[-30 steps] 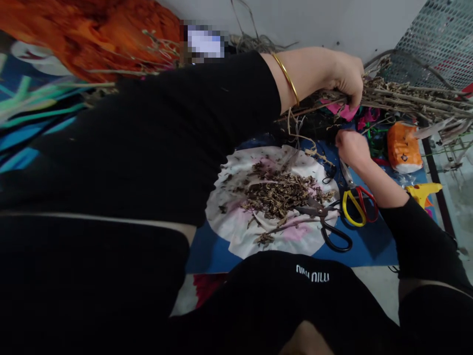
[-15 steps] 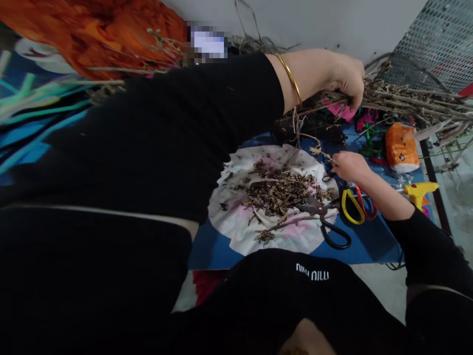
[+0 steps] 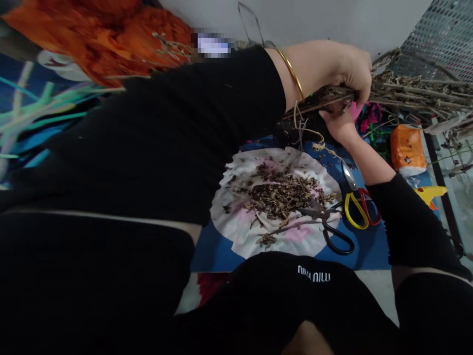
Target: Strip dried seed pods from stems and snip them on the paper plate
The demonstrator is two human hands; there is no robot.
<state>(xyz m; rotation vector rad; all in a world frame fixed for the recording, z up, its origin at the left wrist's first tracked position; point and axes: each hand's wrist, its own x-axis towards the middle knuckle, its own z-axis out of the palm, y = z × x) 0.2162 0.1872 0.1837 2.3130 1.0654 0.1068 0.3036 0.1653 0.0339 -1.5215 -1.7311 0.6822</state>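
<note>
Stems, dry and grey-brown, with crumpled leaves along them, make a loose bundle over the far right part of the desk. The left hand is above, its grip closed around this bundle; a smooth gold bracelet circles the forearm. Brittle leaf pieces are heaped on a round, wrinkled cloth, white with pink patches. Black-handled scissors rest partly on it, and near them lie other scissors with one yellow and one red handle. An orange packet looks soft.

The right hand is just below the left one; the stems hide its fingertips, so I cannot tell whether its grip is clenched. The right sleeve partly covers a yellow object, and a bright object is pixelated. The stems are cut off at the right.

The desk is flat and blue; behind stand a pale wall and a perforated sheet.
</note>
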